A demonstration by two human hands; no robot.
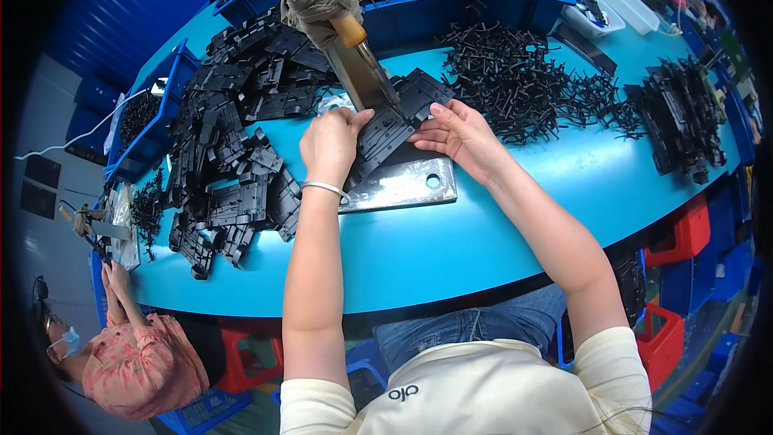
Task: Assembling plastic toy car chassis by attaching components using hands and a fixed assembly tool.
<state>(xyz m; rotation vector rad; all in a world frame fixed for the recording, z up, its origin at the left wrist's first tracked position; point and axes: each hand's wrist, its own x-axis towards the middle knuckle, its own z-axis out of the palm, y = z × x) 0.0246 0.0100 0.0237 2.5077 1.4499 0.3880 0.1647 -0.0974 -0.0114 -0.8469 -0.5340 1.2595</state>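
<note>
The lower end of the press lever (354, 56) is hidden where it meets the black plastic part (386, 125), and the part's underside cannot be seen. The lever's top, wrapped in grey cloth, is cut off at twelve o'clock. The part is flat, dark, ribbed and slotted, lying tilted across a metal plate (403, 185) on the blue surface (483, 225), just above centre. The left hand (332, 143) comes up from six o'clock, wrist bent, fingers curled together and pinching the part's left edge, thumb on top. The right hand (459, 135) reaches in from four o'clock, fingers pressed together and flat on the part's right edge. A heap of similar black parts (233, 137) lies at nine o'clock.
</note>
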